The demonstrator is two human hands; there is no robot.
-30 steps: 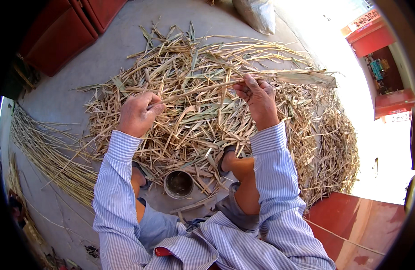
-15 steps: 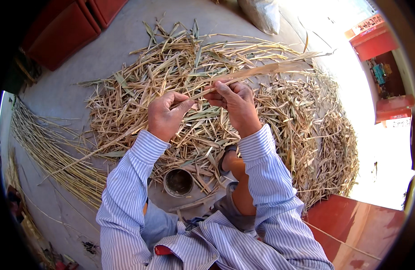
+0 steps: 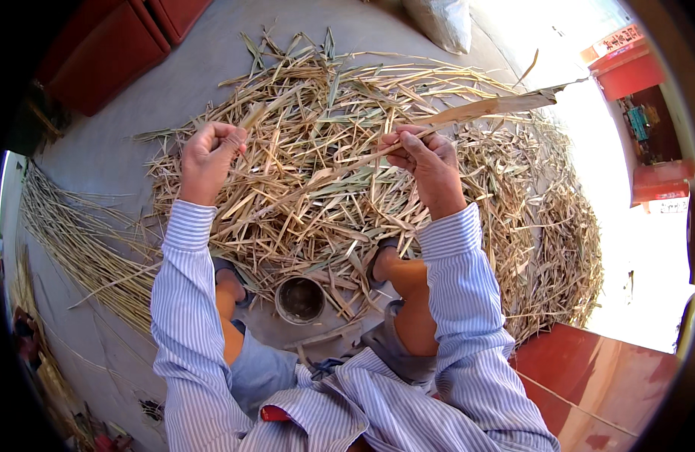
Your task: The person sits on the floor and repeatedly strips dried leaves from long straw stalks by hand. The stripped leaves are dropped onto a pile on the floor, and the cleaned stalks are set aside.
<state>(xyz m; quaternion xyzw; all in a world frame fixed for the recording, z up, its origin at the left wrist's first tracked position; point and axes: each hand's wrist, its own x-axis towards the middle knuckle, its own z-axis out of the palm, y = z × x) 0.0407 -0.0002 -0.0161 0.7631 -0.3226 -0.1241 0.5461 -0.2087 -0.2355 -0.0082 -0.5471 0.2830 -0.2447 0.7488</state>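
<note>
Pale sack, red furniture — upper left

The gap between left hand and right hand has a stalk jutting in.

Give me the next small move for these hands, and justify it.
Probably bring the left hand in beside the right hand to help grip the dry leaf: only the right hand pinches it, its broad end reaches away to the upper right, and the left hand is well apart, over the leaf heap.
</note>
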